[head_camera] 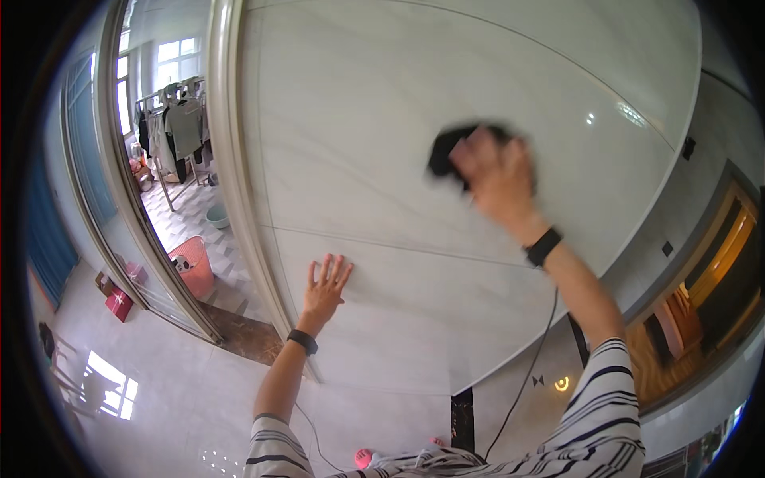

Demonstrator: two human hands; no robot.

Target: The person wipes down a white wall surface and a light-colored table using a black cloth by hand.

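Note:
A glossy tiled wall (pixel 370 155) with thin joints and faint grey veining fills the middle of the head view. My right hand (pixel 499 176) is raised against its upper part, pressing a dark cloth (pixel 445 156) that is blurred by motion. Part of the cloth is hidden behind my fingers. Lower down and to the left, my left hand (pixel 324 291) rests flat on the wall with its fingers spread and nothing in it. Both wrists wear black bands, and a thin cord hangs below each arm.
Left of the wall, a sliding glass door (pixel 107 149) stands partly open onto a room with a clothes rack (pixel 179 128), a pink basket (pixel 197 269) and a green basin (pixel 217 216). A red box (pixel 119 305) lies on the floor. A lit doorway (pixel 711 287) is at the right.

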